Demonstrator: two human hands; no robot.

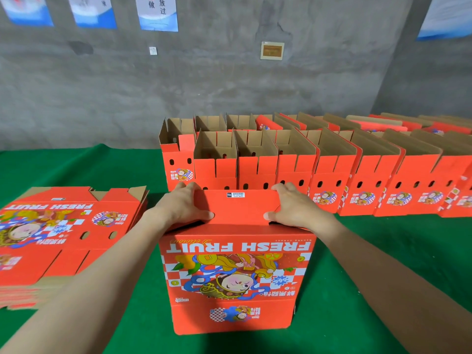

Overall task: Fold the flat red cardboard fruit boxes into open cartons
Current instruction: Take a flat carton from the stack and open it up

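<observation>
red cardboard fruit box (pixel 237 272) stands lower centre on the green worktop (pixel 357 251); left hand (pixel 184 203) and right hand (pixel 293 205) grip its top flap (pixel 237 208), fingers (pixel 281 187) curled round both ends

Barcode label (pixel 235 194) print seems too small; flat stack (pixel 63 226) cropped left.

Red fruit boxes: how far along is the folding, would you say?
Done: two rows of open cartons stand along the back of the green table. In hand: one printed box stands upside down, its top flap held by the left-hand grip and right-hand grip. Left: a stack of flat boxes lies at the left; its count is unclear.
</observation>
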